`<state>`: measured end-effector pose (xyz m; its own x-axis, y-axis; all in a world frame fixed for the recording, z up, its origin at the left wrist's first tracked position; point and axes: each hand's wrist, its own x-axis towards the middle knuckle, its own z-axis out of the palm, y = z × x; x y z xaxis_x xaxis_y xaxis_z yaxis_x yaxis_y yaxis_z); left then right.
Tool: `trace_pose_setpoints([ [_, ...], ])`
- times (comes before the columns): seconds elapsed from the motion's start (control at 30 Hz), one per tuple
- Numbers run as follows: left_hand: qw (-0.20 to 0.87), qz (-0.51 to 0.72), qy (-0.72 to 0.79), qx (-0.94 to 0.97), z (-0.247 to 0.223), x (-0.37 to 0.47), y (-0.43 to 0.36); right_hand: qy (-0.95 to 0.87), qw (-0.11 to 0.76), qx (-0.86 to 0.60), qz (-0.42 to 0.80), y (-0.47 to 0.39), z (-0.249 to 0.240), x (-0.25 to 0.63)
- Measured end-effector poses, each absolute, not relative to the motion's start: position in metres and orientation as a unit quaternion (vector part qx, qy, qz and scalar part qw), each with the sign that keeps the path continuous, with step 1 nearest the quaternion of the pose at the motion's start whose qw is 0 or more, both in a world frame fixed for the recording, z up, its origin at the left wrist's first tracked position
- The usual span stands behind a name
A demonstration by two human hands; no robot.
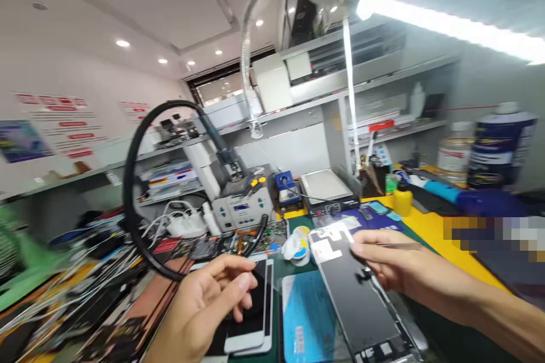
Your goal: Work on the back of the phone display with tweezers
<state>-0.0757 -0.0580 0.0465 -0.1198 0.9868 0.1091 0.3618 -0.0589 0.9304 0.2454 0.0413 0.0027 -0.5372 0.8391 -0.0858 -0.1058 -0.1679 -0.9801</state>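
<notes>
Left hand [204,300] hovers unclenched over a white phone [251,317] on the tabletop [430,227]; right hand [395,264] pinches tweezers [400,245] above an opened screen assembly [357,300], work apparently unfinished.

white phone [255,317] | flat, dark screen up | phone screen panel [357,300] | black, lying beside it
</notes>
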Motion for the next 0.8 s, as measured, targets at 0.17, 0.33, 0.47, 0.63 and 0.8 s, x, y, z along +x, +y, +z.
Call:
trace_pose_setpoints([
  [0.17,0.507,0.414,0.543,0.526,0.030,-0.012,-0.007,-0.544,0.316,-0.297,0.718,0.044,0.009,0.242],
  [0.33,0.601,0.368,0.489,0.514,0.031,0.016,0.008,-0.547,0.312,-0.286,0.722,0.046,0.006,0.243],
  [0.47,0.579,0.429,0.484,0.496,0.034,0.020,0.005,-0.525,0.344,-0.292,0.722,0.048,0.004,0.245],
  [0.63,0.543,0.518,0.478,0.457,0.032,0.014,0.000,-0.512,0.375,-0.318,0.704,0.052,0.007,0.252],
  [0.8,0.559,0.497,0.463,0.476,0.025,0.005,-0.004,-0.515,0.394,-0.380,0.659,0.056,0.002,0.253],
])
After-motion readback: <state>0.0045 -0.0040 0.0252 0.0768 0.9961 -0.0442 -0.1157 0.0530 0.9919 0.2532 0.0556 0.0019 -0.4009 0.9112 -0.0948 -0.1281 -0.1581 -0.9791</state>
